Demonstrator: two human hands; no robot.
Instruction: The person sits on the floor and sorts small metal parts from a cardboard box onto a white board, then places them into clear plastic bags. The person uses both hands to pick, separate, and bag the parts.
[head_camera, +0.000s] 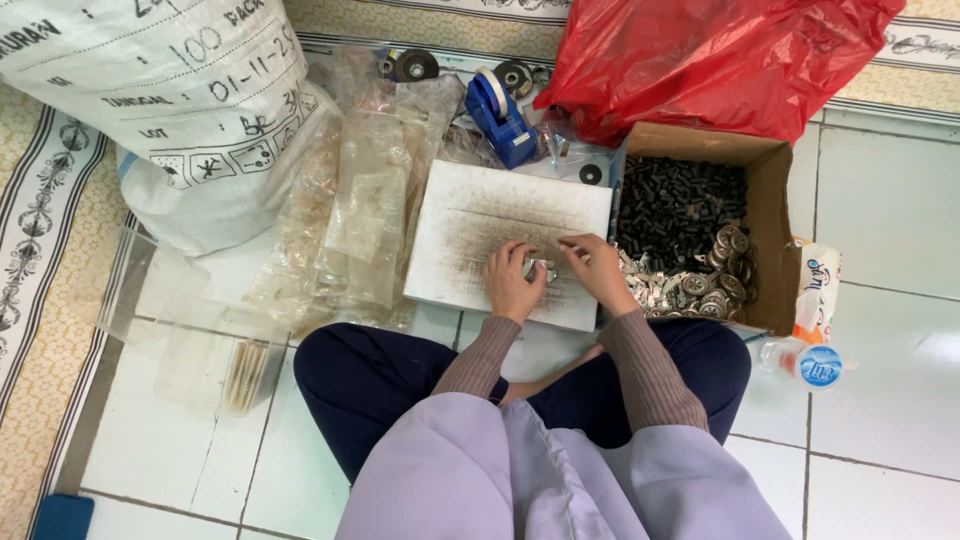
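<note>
Both of your hands pinch 1 small metal part (540, 268) between them: your left hand (512, 282) curls around it, your right hand (597, 268) nips it with the fingertips. It sits just above the scuffed white board (470, 215) in front of your crossed legs. Just right stands a cardboard box (772, 235) of black and silver pieces.

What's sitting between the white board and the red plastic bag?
In the head view, a blue tape dispenser lies between the white board and the red bag, with clear plastic scraps around it.
</note>
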